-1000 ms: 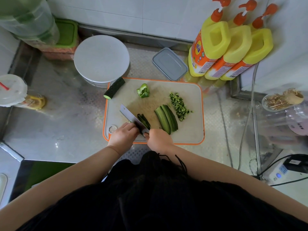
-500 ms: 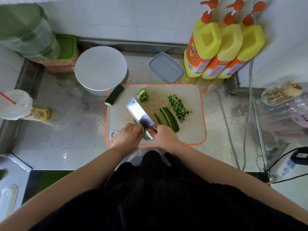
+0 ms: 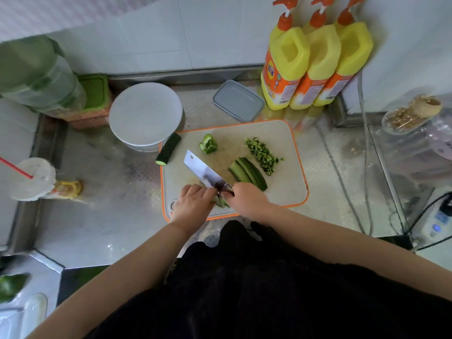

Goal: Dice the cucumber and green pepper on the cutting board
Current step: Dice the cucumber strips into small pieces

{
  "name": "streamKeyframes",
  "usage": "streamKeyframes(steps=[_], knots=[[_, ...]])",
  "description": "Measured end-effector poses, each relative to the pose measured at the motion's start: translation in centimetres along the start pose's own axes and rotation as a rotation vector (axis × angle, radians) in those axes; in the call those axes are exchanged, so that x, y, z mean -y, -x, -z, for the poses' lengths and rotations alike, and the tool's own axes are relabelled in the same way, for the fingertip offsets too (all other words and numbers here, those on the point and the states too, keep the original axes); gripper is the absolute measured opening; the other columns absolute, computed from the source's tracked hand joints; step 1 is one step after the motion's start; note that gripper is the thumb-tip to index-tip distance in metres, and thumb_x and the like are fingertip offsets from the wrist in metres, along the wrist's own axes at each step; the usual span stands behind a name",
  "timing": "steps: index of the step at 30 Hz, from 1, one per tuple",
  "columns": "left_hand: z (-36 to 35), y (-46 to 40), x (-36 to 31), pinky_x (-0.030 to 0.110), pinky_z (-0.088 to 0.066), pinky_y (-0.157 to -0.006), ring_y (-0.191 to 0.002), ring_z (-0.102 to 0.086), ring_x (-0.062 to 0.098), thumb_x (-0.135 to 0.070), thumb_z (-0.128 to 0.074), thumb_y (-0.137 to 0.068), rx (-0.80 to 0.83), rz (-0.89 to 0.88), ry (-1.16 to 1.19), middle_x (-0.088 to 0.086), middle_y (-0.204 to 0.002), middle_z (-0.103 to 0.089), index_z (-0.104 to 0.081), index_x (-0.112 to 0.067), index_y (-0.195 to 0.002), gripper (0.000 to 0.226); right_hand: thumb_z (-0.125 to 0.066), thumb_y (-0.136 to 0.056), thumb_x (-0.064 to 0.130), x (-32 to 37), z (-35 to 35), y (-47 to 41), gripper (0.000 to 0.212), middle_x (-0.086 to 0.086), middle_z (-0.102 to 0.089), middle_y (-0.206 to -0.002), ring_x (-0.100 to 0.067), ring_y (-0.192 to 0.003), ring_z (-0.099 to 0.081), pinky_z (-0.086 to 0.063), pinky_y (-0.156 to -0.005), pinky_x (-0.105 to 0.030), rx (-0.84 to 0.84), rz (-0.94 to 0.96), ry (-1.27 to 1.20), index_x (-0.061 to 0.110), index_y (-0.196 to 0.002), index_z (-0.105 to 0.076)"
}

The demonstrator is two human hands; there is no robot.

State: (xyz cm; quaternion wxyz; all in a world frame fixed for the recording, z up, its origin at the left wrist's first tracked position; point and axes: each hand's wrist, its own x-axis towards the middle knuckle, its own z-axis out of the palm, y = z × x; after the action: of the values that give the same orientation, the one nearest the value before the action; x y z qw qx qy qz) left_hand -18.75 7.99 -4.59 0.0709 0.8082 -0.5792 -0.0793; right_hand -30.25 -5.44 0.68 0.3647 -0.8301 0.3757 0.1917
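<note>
- Right hand [image 3: 247, 199] grips the cleaver [image 3: 205, 171] handle; the blade angles up and away to the far left of the hands, flat face showing.
- Left hand [image 3: 193, 204] has curled fingers pressing on the cucumber strips [image 3: 221, 201] between the two hands, at the near edge of the cutting board [image 3: 288, 192].
- Change: a second ago the blade was low across the strips, edge near the board. Now it's lifted and tilted, so more of the face is visible. Reads as a reset between cuts, not a finished pass.
- Both hands sit nearer the board's front edge than before; part of that may be head-camera shift.
- Sliced cucumber planks [image 3: 248, 172] lie just beyond the right hand, untouched since earlier.
- Diced pile [image 3: 263, 155] is further out to the right, same size as before.
- Green pepper piece [image 3: 208, 143] is beyond the blade tip, not cut yet.
- Cucumber stub [image 3: 168, 152] hangs off the board's far left corner onto the tabletop [image 3: 102, 204].
- Judgement: task is partway done. Strips under the hands, the planks, the stub and the pepper all need dicing.
</note>
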Motion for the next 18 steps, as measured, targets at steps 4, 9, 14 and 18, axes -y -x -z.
streamKeyframes(steps=[4,9,14,18], knots=[[-0.07,0.70,0.16,0.034,-0.040,-0.081,-0.074,-0.059,0.028,-0.018,-0.060,-0.082,-0.118,-0.092,-0.046,0.001,-0.077,-0.063,-0.059,-0.016,-0.100,0.018,-0.045,-0.095,0.049,-0.18,0.08,-0.04,0.040,-0.007,-0.057,-0.081,-0.025,-0.076,-0.055,-0.038,-0.061,-0.031,0.003,-0.017,-0.037,0.012,-0.082,-0.051],[0.35,0.59,0.21,0.032,-0.039,-0.083,-0.077,-0.061,0.026,-0.005,-0.084,-0.062,-0.115,-0.111,-0.101,0.001,-0.082,-0.065,-0.071,-0.013,-0.104,0.045,-0.047,-0.094,0.048,-0.10,0.16,-0.03,0.039,-0.008,-0.061,-0.084,-0.026,-0.078,-0.059,-0.041,-0.061,-0.031,-0.005,-0.013,-0.045,0.010,-0.087,-0.055],[0.52,0.09,0.38,0.034,-0.043,-0.077,-0.075,-0.057,0.026,-0.009,-0.084,-0.065,-0.102,-0.081,-0.136,0.000,-0.079,-0.061,-0.070,-0.016,-0.091,0.030,-0.046,-0.095,0.046,-0.32,0.56,0.09,0.041,-0.008,-0.057,-0.079,-0.026,-0.075,-0.057,-0.040,-0.060,-0.031,-0.029,-0.013,-0.068,0.008,-0.085,-0.055],[0.63,-0.08,0.48,0.034,-0.046,-0.069,-0.073,-0.055,0.027,-0.012,-0.085,-0.065,-0.070,-0.026,-0.124,0.001,-0.077,-0.059,-0.071,-0.019,-0.077,0.020,-0.047,-0.095,0.045,-0.72,0.76,0.07,0.040,-0.005,-0.055,-0.071,-0.023,-0.068,-0.055,-0.037,-0.054,-0.030,-0.036,-0.023,-0.114,0.008,-0.080,-0.056]])
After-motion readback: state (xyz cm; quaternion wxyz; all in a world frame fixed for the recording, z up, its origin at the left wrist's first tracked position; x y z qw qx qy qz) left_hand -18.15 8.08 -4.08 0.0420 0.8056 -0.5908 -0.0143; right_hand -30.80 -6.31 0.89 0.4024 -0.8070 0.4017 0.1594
